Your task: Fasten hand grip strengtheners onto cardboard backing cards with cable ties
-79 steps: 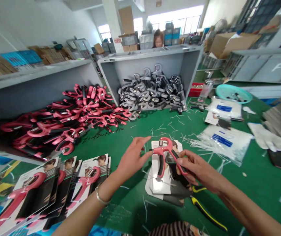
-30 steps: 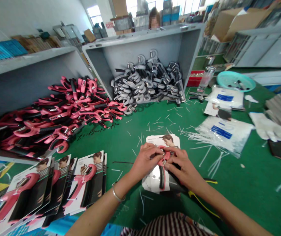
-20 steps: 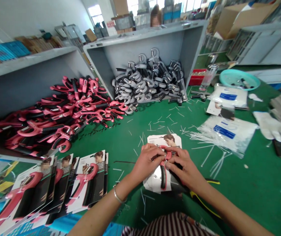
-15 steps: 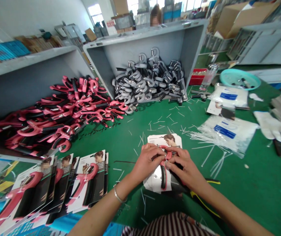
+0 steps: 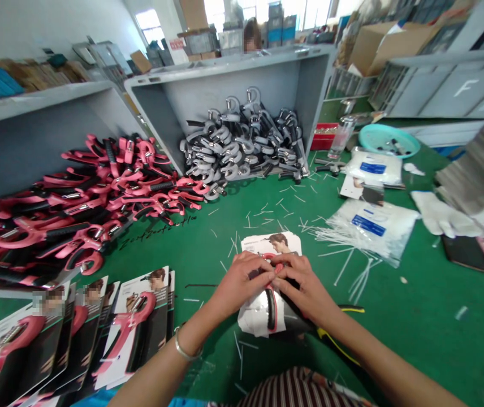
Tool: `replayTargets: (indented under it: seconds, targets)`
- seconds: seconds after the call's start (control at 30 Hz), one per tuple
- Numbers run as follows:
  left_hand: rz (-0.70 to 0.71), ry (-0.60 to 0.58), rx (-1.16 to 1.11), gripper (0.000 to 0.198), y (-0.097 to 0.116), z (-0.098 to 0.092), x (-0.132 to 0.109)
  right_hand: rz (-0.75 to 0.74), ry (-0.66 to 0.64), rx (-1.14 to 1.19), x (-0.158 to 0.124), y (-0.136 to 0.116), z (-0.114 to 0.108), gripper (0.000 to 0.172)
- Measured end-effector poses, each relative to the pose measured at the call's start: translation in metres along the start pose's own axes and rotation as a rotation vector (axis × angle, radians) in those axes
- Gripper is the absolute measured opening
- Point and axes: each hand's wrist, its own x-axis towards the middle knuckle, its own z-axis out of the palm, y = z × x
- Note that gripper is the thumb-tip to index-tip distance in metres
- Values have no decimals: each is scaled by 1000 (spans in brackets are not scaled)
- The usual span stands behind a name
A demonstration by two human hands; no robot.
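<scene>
A pink and black hand gripper (image 5: 272, 311) lies on a stack of printed cards (image 5: 250, 246) in front of me. My left hand (image 5: 246, 281) is closed on its upper part from the left, thumb and fingertips pinched together. From the other side my right hand (image 5: 299, 282) pinches the same spot, its fingertips meeting those of the left. Whatever small piece sits between the fingertips is hidden. Loose white zip ties (image 5: 263, 213) are scattered on the green table beyond the cards. Yellow-and-black handled pliers (image 5: 335, 342) lie partly beneath my right forearm.
Grey bins hold pink hand grippers (image 5: 152, 186) and grey hand grippers (image 5: 242, 141). Carded grippers (image 5: 134, 328) stand at the left. To the right are bags of zip ties (image 5: 377, 226), a turquoise dish (image 5: 388, 133), a white glove (image 5: 441, 215) and a dark phone-like slab (image 5: 465, 253).
The view has turned a little to the right, so the scene sits further left. My fingertips have shifted slightly and still pinch at the gripper's upper part.
</scene>
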Motion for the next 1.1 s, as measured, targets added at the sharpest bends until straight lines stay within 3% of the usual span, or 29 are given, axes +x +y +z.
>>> replayTargets:
  seconds: [0.13,0.2,0.37,0.43,0.53,0.6,0.73,0.8,0.9,1.0,1.1]
  targets:
    - [50,99,139,12,14,-1,1,7,39,49,-1,1,0,15]
    - [120,121,248,13,22,12,-8,28,90,64,-2,1,3,21]
    - [300,36,474,13,30,53,-38,21,147,36,-4,1,10,23]
    - [278,59,396,14,29,52,-40,26,156,30,-4,0,12,17]
    - [140,234,191,16,28,37,-35,47,183,46,-5,1,14,10]
    - [132,280,184,15,27,35,-34,61,199,53,-5,2,17,6]
    - [268,63,402,18,30,50,-43,53,215,29,-3,3,20,3]
    - [223,37,441,16,36,50,-51,54,204,29,-3,2,17,3]
    - [27,209,470,17,43,37,-67,17,159,-2,-11,-5,5,4]
    - [-162,338,581,44,40,33,-87,-72,-19,-146,-30,-17,-9,9]
    - [-163,310,677,63,31,44,-100,-126,-129,-405,-50,-31,-7,10]
